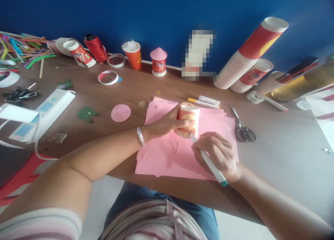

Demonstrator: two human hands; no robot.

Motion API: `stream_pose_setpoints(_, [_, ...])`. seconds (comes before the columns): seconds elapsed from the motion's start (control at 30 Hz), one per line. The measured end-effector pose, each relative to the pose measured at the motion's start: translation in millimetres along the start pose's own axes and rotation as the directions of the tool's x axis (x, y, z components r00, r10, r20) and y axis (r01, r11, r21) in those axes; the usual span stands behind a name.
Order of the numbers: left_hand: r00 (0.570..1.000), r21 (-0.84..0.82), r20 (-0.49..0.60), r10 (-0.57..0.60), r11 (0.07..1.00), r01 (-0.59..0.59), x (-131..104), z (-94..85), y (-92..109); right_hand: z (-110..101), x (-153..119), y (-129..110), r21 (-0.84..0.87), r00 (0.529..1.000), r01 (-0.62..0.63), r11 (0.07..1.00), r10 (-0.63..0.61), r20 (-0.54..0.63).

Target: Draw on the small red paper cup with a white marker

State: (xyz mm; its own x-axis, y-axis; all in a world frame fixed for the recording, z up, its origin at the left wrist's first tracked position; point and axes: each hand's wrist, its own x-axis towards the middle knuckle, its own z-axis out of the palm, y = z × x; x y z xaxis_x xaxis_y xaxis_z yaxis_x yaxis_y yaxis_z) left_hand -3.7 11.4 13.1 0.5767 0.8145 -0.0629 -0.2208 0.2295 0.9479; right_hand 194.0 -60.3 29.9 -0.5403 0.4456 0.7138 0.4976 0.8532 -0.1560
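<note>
Looks like a craft corner here! Got a table (133, 85) right up against a blue wall (156, 10), pink paper (167, 163) beneath the right hand (217, 151), scissors (242, 128) near it, paper cups (238, 67) stacked tall farther out, and, well past the left hand (168, 121), bright pipe cleaners (19, 46) and red thread (97, 49)!

Before us a cup (189, 111) over paper sheets (163, 160), scissors (242, 128) to our right, power strip (50, 111) to our left
</note>
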Motion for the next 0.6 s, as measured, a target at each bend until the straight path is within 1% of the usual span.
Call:
stream_pose_setpoints(0.07, [0.998,-0.036,0.064,-0.02,0.999,0.022,0.4,-0.1,0.4,0.1,0.0,0.2,0.001,1.0,0.003,1.0,-0.003,-0.008])
stream_pose_setpoints(0.1, [0.997,-0.05,0.079,-0.024,0.998,0.028,0.6,-0.5,0.2,0.1,0.0,0.2,0.004,1.0,0.005,1.0,-0.005,-0.012])
stream_pose_setpoints(0.23, [1.0,-0.037,0.001,-0.002,0.999,0.002,1.0,-2.7,-2.3,-0.3,0.1,-0.2,0.004,1.0,0.01,1.0,-0.01,-0.017])
stream_pose_setpoints(0.4, [0.999,-0.019,0.031,-0.01,1.0,0.01,0.4,-3.3,-3.2,-0.4,0.7,-0.3,-0.006,1.0,0.013,1.0,-0.013,-0.016])
stream_pose_setpoints(0.6, [0.999,-0.04,0.049,-0.009,0.999,0.011,0.0,-1.2,-1.3,0.2,0.2,0.2,-0.01,1.0,0.019,1.0,-0.019,-0.018])
